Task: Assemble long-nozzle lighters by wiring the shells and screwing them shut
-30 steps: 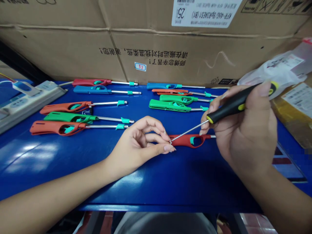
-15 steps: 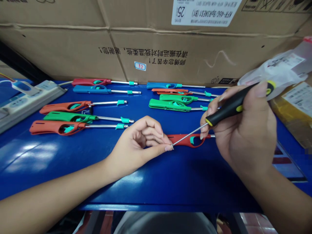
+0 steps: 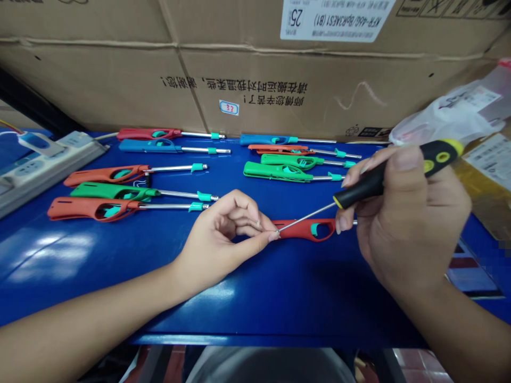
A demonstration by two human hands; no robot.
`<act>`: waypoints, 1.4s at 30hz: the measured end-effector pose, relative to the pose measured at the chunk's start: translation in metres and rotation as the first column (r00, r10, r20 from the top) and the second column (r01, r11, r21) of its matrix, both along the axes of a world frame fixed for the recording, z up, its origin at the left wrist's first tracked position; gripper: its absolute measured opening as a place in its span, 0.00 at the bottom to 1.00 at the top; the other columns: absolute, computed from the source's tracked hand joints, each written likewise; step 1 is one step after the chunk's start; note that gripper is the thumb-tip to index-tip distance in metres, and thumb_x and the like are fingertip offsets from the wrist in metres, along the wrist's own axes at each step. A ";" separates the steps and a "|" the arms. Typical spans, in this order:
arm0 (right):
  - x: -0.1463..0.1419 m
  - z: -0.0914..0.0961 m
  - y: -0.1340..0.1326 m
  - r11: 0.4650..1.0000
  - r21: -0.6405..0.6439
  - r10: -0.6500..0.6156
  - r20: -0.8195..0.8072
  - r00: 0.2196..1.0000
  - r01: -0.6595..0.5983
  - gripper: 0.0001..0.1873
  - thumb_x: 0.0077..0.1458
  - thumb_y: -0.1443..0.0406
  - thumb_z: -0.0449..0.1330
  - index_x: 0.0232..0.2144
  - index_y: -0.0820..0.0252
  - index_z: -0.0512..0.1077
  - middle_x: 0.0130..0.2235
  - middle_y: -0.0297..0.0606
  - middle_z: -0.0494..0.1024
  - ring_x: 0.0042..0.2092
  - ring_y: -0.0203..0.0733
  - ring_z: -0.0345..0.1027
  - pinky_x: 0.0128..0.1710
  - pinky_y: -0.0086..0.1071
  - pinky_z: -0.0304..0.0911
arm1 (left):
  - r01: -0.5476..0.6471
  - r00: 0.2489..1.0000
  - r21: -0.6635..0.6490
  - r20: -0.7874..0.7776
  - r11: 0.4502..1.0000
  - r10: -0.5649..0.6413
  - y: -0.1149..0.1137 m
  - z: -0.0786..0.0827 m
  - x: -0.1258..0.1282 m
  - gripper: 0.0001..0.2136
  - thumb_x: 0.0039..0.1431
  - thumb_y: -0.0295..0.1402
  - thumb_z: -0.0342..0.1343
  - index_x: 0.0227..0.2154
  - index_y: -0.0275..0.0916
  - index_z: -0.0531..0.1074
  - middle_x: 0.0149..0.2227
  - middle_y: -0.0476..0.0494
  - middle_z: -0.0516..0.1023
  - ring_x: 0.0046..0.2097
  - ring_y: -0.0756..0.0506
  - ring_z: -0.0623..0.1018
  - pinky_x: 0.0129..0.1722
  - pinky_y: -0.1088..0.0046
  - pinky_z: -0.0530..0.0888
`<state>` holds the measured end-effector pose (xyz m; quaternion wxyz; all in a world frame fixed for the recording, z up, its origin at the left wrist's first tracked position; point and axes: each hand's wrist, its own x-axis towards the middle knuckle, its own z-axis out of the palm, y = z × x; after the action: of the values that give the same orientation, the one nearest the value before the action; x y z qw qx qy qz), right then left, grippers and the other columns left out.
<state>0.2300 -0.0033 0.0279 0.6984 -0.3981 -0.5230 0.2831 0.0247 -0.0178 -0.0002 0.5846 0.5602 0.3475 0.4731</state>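
Note:
A black-and-yellow screwdriver (image 3: 363,186) is gripped in my right hand (image 3: 415,218), its thin metal shaft slanting down to the left. At the shaft's tip, the thumb and forefinger of my left hand (image 3: 235,234) are pinched together. Whatever sits between those fingertips is too small to make out. Behind the tip a red gas lighter (image 3: 297,230) with a turquoise trigger lies on the blue table (image 3: 279,303); my left fingers hide one end of it and my right hand covers part of its metal tube.
More lighters lie in two groups: an orange one (image 3: 80,209) among several at left, a green one (image 3: 263,170) among several at right. A power strip (image 3: 51,165) is at far left. A large cardboard box (image 3: 131,90) stands behind; a plastic bag (image 3: 439,114) lies at right.
My right hand and the screwdriver have shifted to the right, and the shaft lies at a flatter slant. The tip and my pinched left fingertips have moved slightly left and up.

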 end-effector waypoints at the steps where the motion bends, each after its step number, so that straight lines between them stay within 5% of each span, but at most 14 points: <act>1: 0.000 0.000 0.000 1.000 -0.002 -0.011 0.007 1.000 0.011 0.14 0.65 0.56 0.64 0.29 0.56 0.77 0.28 0.30 0.77 0.16 0.32 0.66 0.09 0.30 0.59 | -0.009 1.000 0.018 -0.014 1.000 0.010 -0.001 0.000 0.000 0.14 0.56 0.19 0.67 0.33 0.39 0.66 0.33 0.50 0.85 0.34 0.54 0.83 0.35 0.84 0.79; 6: -0.001 0.002 -0.001 1.000 -0.031 0.002 0.032 0.999 -0.001 0.13 0.65 0.57 0.63 0.30 0.57 0.76 0.29 0.30 0.79 0.15 0.32 0.66 0.09 0.30 0.59 | -0.040 0.997 0.096 -0.064 0.995 0.047 -0.002 -0.002 0.000 0.13 0.57 0.21 0.67 0.34 0.39 0.66 0.34 0.50 0.85 0.35 0.52 0.84 0.37 0.82 0.80; 16: 0.001 0.010 -0.006 0.962 -0.138 0.227 -0.069 0.971 -0.235 0.08 0.60 0.67 0.64 0.43 0.59 0.75 0.34 0.35 0.82 0.18 0.38 0.71 0.10 0.33 0.68 | -0.138 0.971 0.156 -0.174 0.978 0.164 -0.001 -0.003 -0.003 0.14 0.57 0.27 0.68 0.33 0.41 0.66 0.34 0.49 0.84 0.36 0.48 0.84 0.39 0.73 0.83; 23: 0.003 0.011 -0.005 0.973 -0.081 0.217 -0.015 0.976 -0.218 0.09 0.60 0.69 0.64 0.44 0.56 0.76 0.35 0.34 0.82 0.18 0.36 0.70 0.11 0.32 0.67 | -0.075 0.926 0.302 -0.332 0.950 0.179 0.005 -0.003 -0.009 0.13 0.55 0.27 0.68 0.41 0.41 0.72 0.45 0.44 0.83 0.50 0.44 0.82 0.55 0.66 0.78; 28: 0.000 0.003 -0.007 0.974 -0.044 0.227 0.119 0.967 -0.224 0.10 0.63 0.64 0.65 0.47 0.49 0.76 0.36 0.33 0.82 0.19 0.33 0.67 0.11 0.29 0.63 | -0.104 0.904 0.256 -0.378 0.961 0.198 0.010 -0.004 -0.012 0.07 0.63 0.32 0.63 0.43 0.39 0.77 0.39 0.45 0.83 0.39 0.47 0.82 0.43 0.72 0.79; 32: -0.002 -0.006 -0.009 0.971 0.002 0.234 0.221 0.947 -0.240 0.13 0.61 0.62 0.66 0.49 0.46 0.76 0.37 0.35 0.82 0.29 0.41 0.76 0.19 0.33 0.73 | -0.031 0.819 0.344 -0.529 0.938 0.221 0.016 0.000 -0.016 0.10 0.67 0.38 0.60 0.31 0.40 0.79 0.29 0.49 0.81 0.31 0.48 0.78 0.33 0.72 0.73; 36: -0.004 -0.010 -0.009 0.959 0.008 0.272 0.242 0.931 -0.282 0.16 0.61 0.63 0.66 0.51 0.44 0.75 0.38 0.36 0.81 0.35 0.46 0.80 0.25 0.37 0.79 | 0.097 0.736 0.424 -0.640 0.901 0.222 0.021 -0.002 -0.019 0.24 0.72 0.38 0.52 0.17 0.39 0.66 0.20 0.50 0.70 0.27 0.48 0.72 0.33 0.69 0.69; 39: -0.005 -0.012 -0.009 0.951 0.015 0.296 0.245 0.923 -0.309 0.17 0.61 0.64 0.66 0.52 0.44 0.74 0.38 0.36 0.81 0.35 0.45 0.79 0.23 0.35 0.78 | 0.126 0.732 0.447 -0.644 0.886 0.221 0.022 -0.007 -0.019 0.18 0.72 0.34 0.50 0.23 0.39 0.68 0.29 0.47 0.73 0.34 0.47 0.75 0.39 0.68 0.71; 42: -0.006 -0.013 -0.009 0.949 -0.009 0.306 0.259 0.916 -0.315 0.18 0.62 0.64 0.66 0.53 0.44 0.74 0.39 0.36 0.81 0.35 0.44 0.79 0.22 0.33 0.77 | 0.098 0.784 0.437 -0.587 0.894 0.201 0.021 -0.012 -0.019 0.05 0.66 0.27 0.53 0.42 0.37 0.72 0.44 0.41 0.76 0.41 0.46 0.78 0.43 0.69 0.76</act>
<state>0.2239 -0.0122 0.0150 0.5775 -0.3316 -0.6702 0.3277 0.0059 0.0035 -0.0126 0.2806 0.7920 0.4175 0.3459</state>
